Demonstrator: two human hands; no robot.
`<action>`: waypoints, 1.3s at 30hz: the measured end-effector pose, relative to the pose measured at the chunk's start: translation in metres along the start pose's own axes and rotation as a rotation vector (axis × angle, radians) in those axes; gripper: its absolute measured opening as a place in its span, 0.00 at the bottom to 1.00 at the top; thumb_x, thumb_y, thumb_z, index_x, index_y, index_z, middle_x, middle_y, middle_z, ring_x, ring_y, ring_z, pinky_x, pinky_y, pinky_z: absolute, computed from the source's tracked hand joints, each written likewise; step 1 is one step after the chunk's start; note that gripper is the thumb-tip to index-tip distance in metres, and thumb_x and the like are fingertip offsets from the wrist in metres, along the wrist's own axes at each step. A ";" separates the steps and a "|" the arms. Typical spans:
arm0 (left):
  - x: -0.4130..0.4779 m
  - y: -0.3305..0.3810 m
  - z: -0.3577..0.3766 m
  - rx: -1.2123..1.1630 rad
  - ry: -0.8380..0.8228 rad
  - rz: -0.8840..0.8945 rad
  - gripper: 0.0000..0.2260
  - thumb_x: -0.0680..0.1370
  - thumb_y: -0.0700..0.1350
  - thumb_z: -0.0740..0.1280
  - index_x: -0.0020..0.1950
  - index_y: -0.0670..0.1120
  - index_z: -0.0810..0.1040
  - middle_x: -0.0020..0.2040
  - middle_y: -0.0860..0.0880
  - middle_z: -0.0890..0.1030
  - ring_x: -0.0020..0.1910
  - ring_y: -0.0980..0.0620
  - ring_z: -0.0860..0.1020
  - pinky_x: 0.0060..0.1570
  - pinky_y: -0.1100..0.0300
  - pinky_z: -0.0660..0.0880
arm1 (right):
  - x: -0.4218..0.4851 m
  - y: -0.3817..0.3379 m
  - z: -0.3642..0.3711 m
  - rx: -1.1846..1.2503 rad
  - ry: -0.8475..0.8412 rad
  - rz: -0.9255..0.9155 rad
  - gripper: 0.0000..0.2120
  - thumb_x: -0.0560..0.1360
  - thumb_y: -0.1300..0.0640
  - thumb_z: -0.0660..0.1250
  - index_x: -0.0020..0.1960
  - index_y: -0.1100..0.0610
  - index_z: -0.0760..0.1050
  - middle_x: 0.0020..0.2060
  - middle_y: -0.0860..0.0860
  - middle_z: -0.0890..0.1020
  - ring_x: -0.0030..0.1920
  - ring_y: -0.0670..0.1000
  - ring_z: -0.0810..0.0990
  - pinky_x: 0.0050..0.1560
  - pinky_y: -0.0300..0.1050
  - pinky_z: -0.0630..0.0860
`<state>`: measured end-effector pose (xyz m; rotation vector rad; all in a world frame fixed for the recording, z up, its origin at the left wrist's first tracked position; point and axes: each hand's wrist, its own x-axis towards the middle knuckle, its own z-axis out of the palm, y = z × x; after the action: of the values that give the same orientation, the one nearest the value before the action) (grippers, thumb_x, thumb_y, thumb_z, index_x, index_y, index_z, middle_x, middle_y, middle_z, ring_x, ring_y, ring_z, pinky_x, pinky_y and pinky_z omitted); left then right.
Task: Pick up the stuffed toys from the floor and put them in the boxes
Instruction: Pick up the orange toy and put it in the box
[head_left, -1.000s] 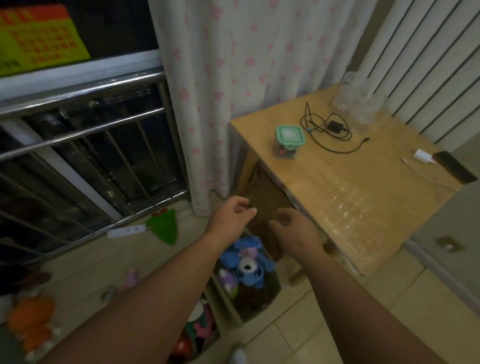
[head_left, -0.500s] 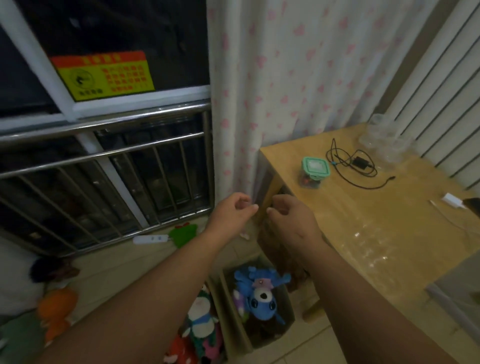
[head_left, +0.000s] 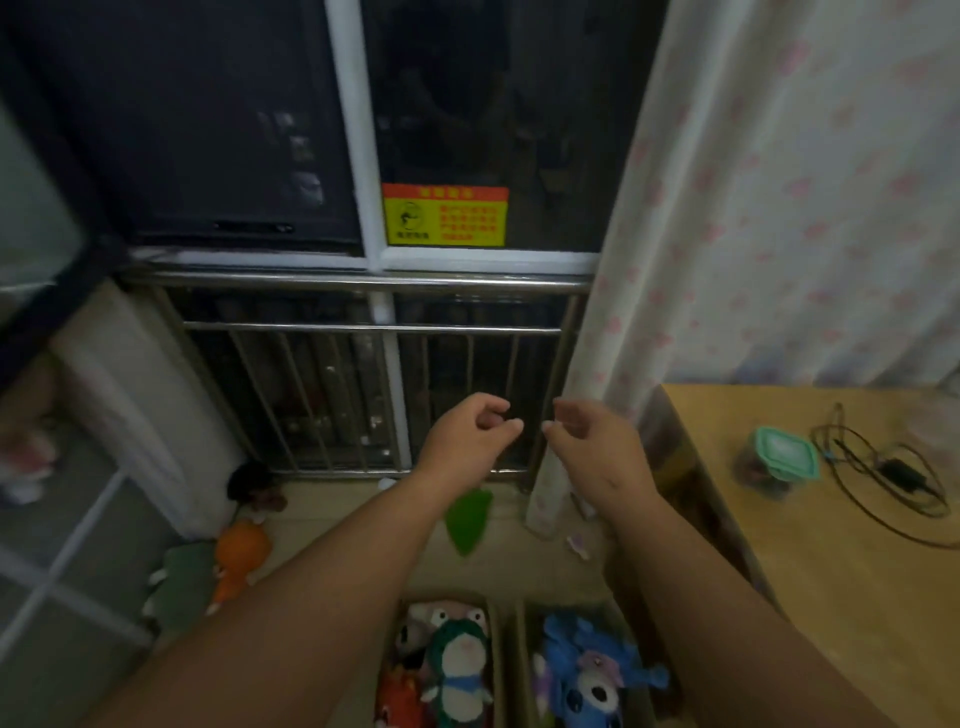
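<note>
- Left hand (head_left: 470, 431), right hand (head_left: 592, 441): loosely curled, empty.
- Orange toy (head_left: 241, 558) lies on floor, lower left; boxes (head_left: 511, 649) bottom centre.
- Boxes look full; an added toy may tumble out.

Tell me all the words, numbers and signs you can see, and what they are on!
Top red strip of the red and yellow rectangular sticker on the dark window pane: one line of characters, too blurred to read.
Yellow part of the same sticker: a round dark symbol on the left and rows of red characters on the right, too blurred to read.
No other writing shows.
</note>
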<state>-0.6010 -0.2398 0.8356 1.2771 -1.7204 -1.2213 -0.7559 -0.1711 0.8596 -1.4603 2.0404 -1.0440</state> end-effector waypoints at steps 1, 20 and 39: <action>-0.003 -0.004 -0.012 0.002 0.025 -0.011 0.10 0.71 0.57 0.70 0.51 0.61 0.76 0.47 0.57 0.79 0.46 0.60 0.78 0.42 0.64 0.74 | 0.001 -0.008 0.008 0.008 -0.030 -0.024 0.20 0.75 0.47 0.66 0.66 0.47 0.71 0.60 0.44 0.78 0.58 0.44 0.76 0.56 0.42 0.73; -0.120 -0.088 -0.261 -0.066 0.490 -0.127 0.10 0.67 0.60 0.69 0.46 0.62 0.76 0.46 0.54 0.80 0.44 0.52 0.80 0.44 0.53 0.78 | -0.046 -0.186 0.215 0.049 -0.383 -0.307 0.18 0.72 0.46 0.68 0.62 0.46 0.76 0.55 0.44 0.81 0.54 0.43 0.78 0.54 0.39 0.71; -0.202 -0.192 -0.485 -0.079 0.634 -0.244 0.09 0.73 0.49 0.70 0.53 0.52 0.77 0.47 0.54 0.79 0.46 0.59 0.78 0.48 0.63 0.73 | -0.118 -0.320 0.414 0.015 -0.519 -0.361 0.17 0.72 0.48 0.70 0.61 0.47 0.77 0.54 0.45 0.81 0.54 0.45 0.78 0.53 0.38 0.70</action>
<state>-0.0427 -0.2047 0.8263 1.6386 -1.0750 -0.8618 -0.2264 -0.2508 0.8362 -1.8986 1.4363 -0.6973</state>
